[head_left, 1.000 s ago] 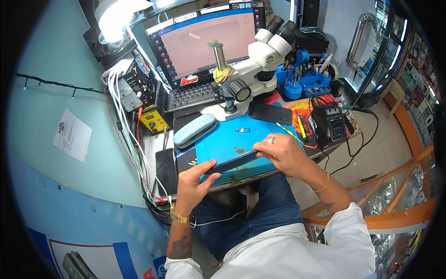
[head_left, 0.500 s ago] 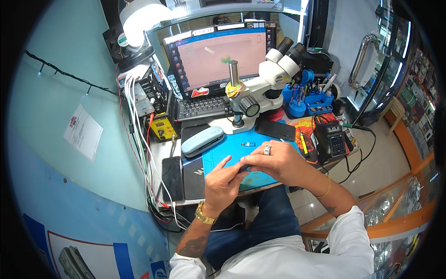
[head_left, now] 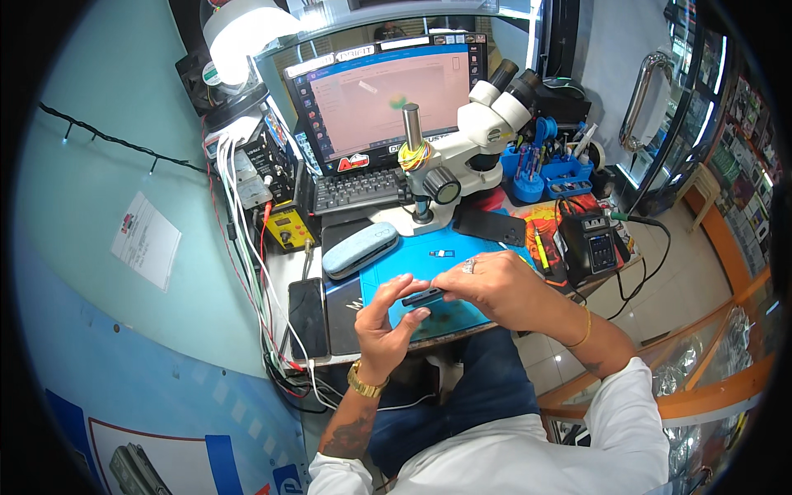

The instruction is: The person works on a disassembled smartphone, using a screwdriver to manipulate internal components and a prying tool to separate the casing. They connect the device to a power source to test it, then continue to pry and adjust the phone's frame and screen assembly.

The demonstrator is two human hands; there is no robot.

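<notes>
A dark phone-shaped object [head_left: 419,297], seen edge-on, is held above the blue work mat [head_left: 390,262]. My left hand [head_left: 384,330] has its thumb and curled fingers at the object's near-left end. My right hand [head_left: 503,289], with a ring, pinches its other end from above, partly covering it. Behind my hands a small tray-like piece [head_left: 441,253] lies on the mat. A grey-blue hard case [head_left: 360,247] is at the mat's back left, a dark phone [head_left: 488,227] at its back right, and a yellow tool [head_left: 542,252] beside the mat to the right.
A microscope [head_left: 441,190] stands before a laptop [head_left: 375,95]. Around the bench are a phone [head_left: 306,318] at left, cabled power units [head_left: 289,227], a lamp [head_left: 239,37], blue tool holders [head_left: 561,175], a soldering station [head_left: 586,247] and a glass-door display [head_left: 726,148].
The held object went from stretched across between spread hands to turned short-edge and mostly covered, then came back into sight as my left fingers shifted. My hands drew together; the view also shifted slightly.
</notes>
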